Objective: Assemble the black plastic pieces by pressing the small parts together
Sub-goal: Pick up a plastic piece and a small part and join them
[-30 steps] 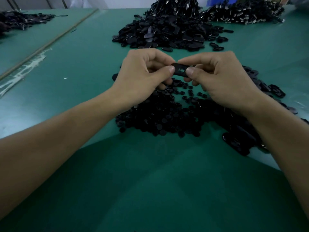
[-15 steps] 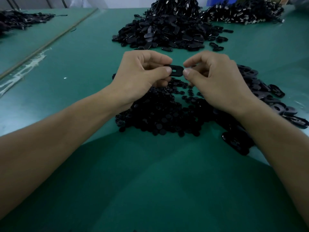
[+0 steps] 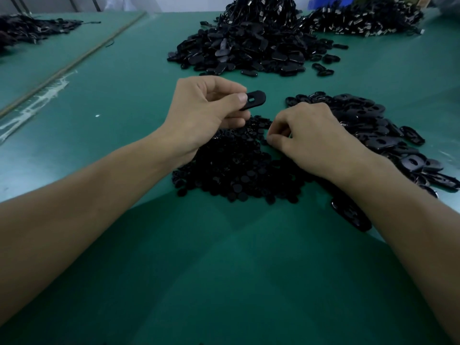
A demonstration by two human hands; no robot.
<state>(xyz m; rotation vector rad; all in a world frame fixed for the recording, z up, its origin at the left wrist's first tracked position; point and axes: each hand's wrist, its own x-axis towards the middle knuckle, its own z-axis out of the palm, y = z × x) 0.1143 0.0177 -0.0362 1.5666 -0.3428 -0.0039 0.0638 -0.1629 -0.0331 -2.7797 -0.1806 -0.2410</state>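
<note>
My left hand (image 3: 206, 113) pinches a black oval plastic piece (image 3: 255, 99) with a small rectangular slot, held above the table between thumb and forefinger. My right hand (image 3: 306, 135) is lowered onto the heap of small round black parts (image 3: 234, 165), with thumb and fingers curled together at the heap's top edge. Whether a small part sits between those fingertips cannot be made out. A heap of larger oval black pieces (image 3: 368, 125) lies just right of my right hand.
A large mound of black pieces (image 3: 251, 46) rises at the far middle of the green table (image 3: 224, 270). More piles lie at the far right (image 3: 363, 21) and far left (image 3: 29, 31). A seam with white residue (image 3: 37, 100) runs along the left.
My right hand let go of the oval piece and dropped down to the small round parts. My left hand kept the oval piece, which is now held alone.
</note>
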